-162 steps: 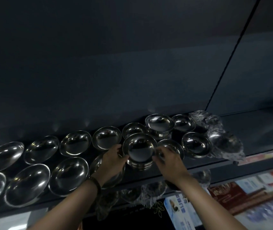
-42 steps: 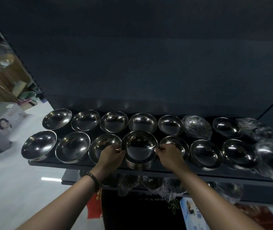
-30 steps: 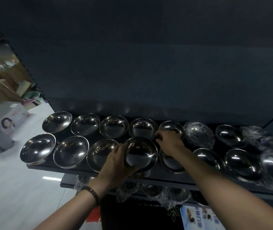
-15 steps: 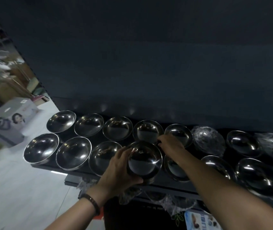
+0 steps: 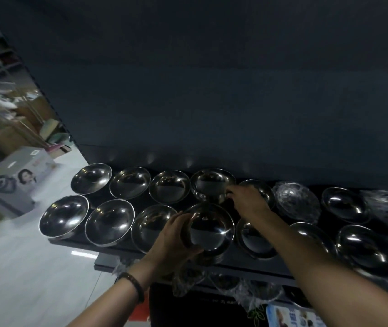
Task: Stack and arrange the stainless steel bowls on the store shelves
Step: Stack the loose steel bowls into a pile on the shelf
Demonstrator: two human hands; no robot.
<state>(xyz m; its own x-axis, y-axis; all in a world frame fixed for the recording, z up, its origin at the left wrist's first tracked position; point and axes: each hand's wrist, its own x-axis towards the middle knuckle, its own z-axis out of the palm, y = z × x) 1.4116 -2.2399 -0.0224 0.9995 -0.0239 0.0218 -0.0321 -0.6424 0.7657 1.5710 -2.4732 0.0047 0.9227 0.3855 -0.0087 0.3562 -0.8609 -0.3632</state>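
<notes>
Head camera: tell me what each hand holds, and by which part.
The left hand grips the front bowl stack by its left side. The right hand pinches the back-row bowl at its right rim.

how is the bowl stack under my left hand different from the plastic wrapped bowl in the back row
The bowl stack sits in the front row, bare and mirror-shiny; the plastic-wrapped bowl sits in the back row, dulled by crinkled film. The left hand grips the stack, tilted toward the camera, while nothing touches the wrapped bowl. Both are round steel bowls on the same shelf.
</notes>
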